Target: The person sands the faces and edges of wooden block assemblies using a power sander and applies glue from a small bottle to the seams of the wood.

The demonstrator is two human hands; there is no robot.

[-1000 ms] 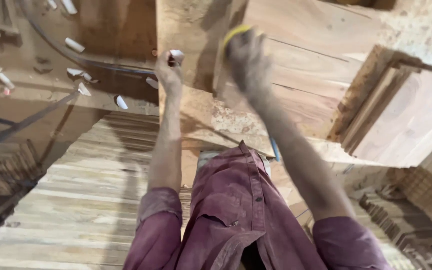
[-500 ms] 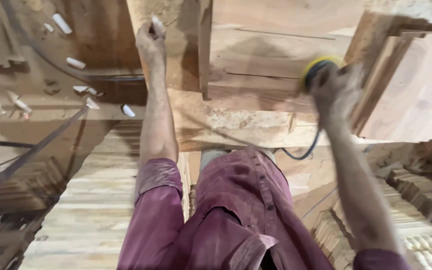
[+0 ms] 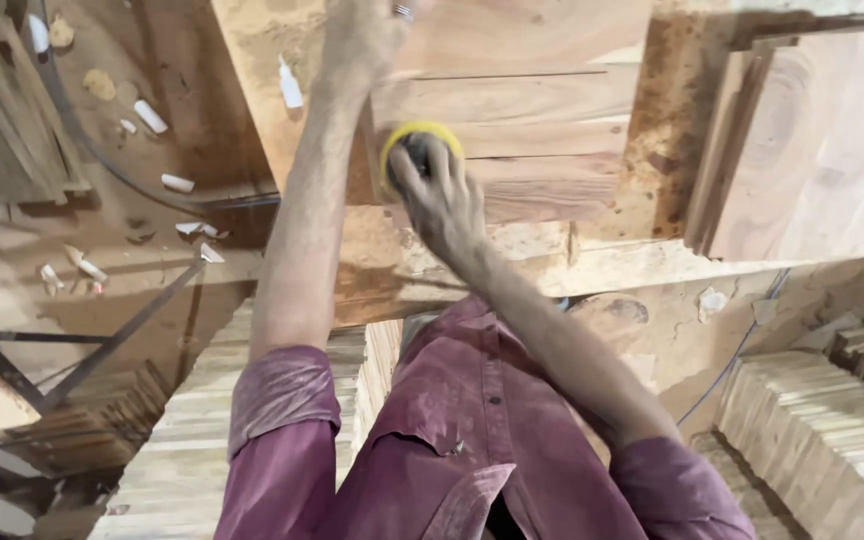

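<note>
Sanding a wooden panel, two hands at the bench.

Nearest stands the person in a dusty maroon shirt (image 3: pixel 472 440), with stacks of cut wood slats (image 3: pixel 812 430) low at either side. Farther on, the right hand (image 3: pixel 442 195) is closed over the top of a yellow-rimmed round sander (image 3: pixel 420 150), pressing it flat onto the wooden panel (image 3: pixel 542 110), a hold that judges to keep the disc level. The sander is round, so no long axis shows; its pad faces down into the board, whose planks run left to right. At the far edge the left hand (image 3: pixel 367 30) rests on the panel, probably steadying it; whether its fingers grip cannot be told. White scraps (image 3: pixel 152 118) lie far left.
</note>
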